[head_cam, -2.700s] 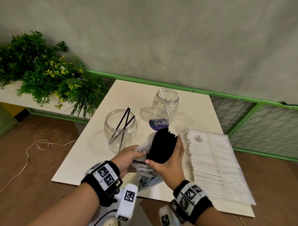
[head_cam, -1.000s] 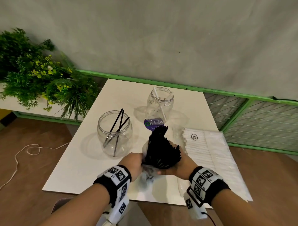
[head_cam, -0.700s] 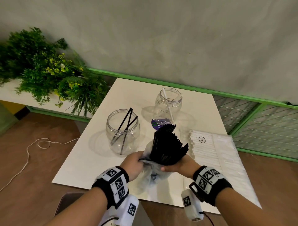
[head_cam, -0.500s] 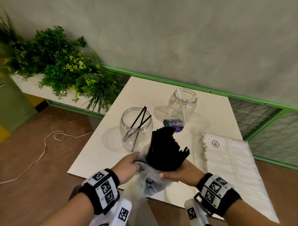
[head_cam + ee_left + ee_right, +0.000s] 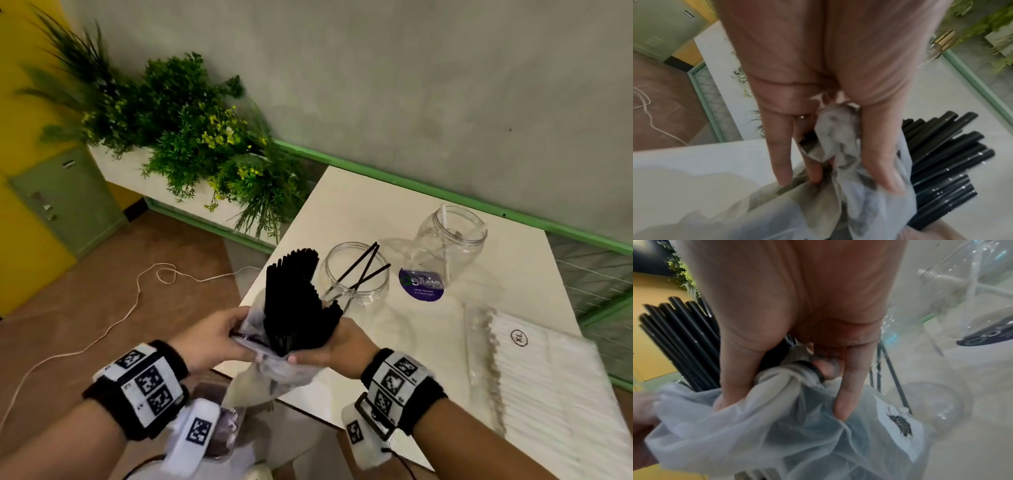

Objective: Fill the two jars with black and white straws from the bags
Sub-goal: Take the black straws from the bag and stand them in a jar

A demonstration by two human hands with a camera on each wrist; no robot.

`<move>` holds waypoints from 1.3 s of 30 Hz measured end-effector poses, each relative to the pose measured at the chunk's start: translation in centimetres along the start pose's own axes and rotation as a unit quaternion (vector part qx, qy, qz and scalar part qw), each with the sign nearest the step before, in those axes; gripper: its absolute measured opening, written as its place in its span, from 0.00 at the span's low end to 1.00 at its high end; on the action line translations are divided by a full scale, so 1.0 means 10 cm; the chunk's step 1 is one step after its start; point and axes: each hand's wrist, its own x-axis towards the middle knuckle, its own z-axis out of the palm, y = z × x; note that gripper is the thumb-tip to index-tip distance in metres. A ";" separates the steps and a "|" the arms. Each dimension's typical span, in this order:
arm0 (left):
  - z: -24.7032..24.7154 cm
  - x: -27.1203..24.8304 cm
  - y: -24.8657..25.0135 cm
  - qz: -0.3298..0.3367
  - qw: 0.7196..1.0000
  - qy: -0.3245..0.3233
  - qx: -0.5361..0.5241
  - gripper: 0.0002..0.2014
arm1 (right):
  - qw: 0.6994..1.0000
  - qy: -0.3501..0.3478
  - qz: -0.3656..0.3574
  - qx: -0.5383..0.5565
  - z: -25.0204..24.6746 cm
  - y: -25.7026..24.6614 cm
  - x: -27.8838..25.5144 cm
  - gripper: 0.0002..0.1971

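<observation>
A thick bundle of black straws [image 5: 295, 301] sticks up out of a crumpled clear plastic bag [image 5: 270, 370], held over the table's near left corner. My left hand [image 5: 219, 337] pinches the bag's gathered plastic [image 5: 838, 155] on the left. My right hand [image 5: 329, 346] grips the bag [image 5: 789, 410] and the bundle from the right. The wide jar [image 5: 354, 274] just behind holds a few black straws. Farther right, the labelled jar [image 5: 445, 246] holds white straws. A flat bag of white straws [image 5: 548, 377] lies at the table's right.
The white table [image 5: 359, 205] stands against a grey wall with a green rail [image 5: 411, 185]. Green plants [image 5: 191, 137] fill a planter to the left. A pale cord [image 5: 130, 308] lies on the brown floor. A green cabinet [image 5: 65, 198] stands far left.
The bag with the black straws has been lifted upright and carried left toward the table's corner, both hands still on it. My head has turned left, so jars and white bag sit further right.
</observation>
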 end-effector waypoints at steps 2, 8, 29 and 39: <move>-0.16 0.07 0.02 -0.003 1.000 0.001 -0.014 0.36 | 0.999 0.030 -0.016 -0.009 0.03 -0.08 0.15 0.36; -0.30 0.29 0.00 0.011 0.999 0.031 0.007 0.20 | 0.996 0.088 0.003 0.034 0.18 -0.03 0.37 0.39; -0.20 0.60 -0.41 -0.015 0.988 0.129 -0.081 0.06 | 0.938 0.206 -0.042 -0.276 0.13 -0.09 0.32 0.49; -0.07 0.61 -0.39 -0.079 0.979 0.122 -0.142 0.08 | 0.980 0.168 -0.045 -0.096 0.15 0.04 0.40 0.53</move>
